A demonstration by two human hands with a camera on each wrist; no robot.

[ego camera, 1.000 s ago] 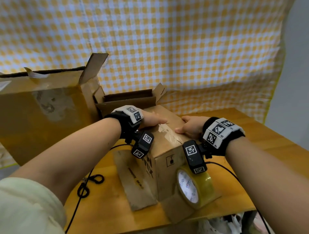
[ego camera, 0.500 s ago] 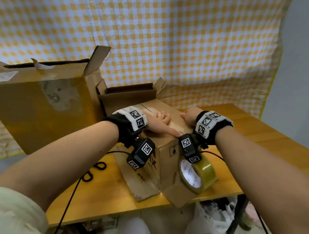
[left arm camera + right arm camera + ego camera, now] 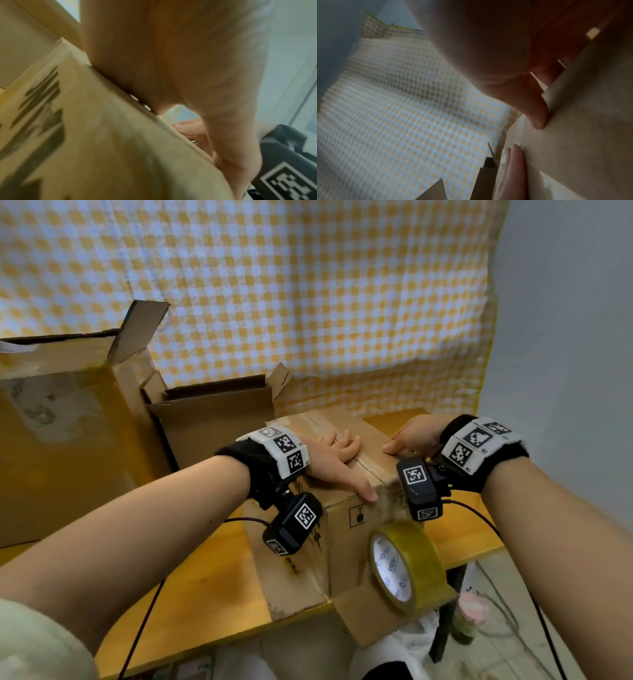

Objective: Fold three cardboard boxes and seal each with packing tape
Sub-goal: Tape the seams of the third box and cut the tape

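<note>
A small cardboard box (image 3: 346, 529) stands on the wooden table (image 3: 205, 583), its top flaps closed and a strip of clear tape along the seam. My left hand (image 3: 337, 462) lies flat on the top, fingers straight, thumb at the near corner. My right hand (image 3: 409, 436) presses the top's right edge with straight fingers. In the right wrist view the right thumb (image 3: 534, 108) touches the box top (image 3: 582, 135). A roll of clear packing tape (image 3: 406, 565) stands on edge on the box's lower flap, touched by neither hand.
A large open cardboard box (image 3: 65, 440) stands at the left, a smaller open box (image 3: 212, 412) behind the taped one. A yellow checked cloth (image 3: 308, 302) hangs behind. Black cables (image 3: 479, 515) trail over the table's front edge; bags lie below.
Both hands have slid a little farther along the box top. The left hand has flattened out, its thumb now at the near corner. The tape roll has not moved.
</note>
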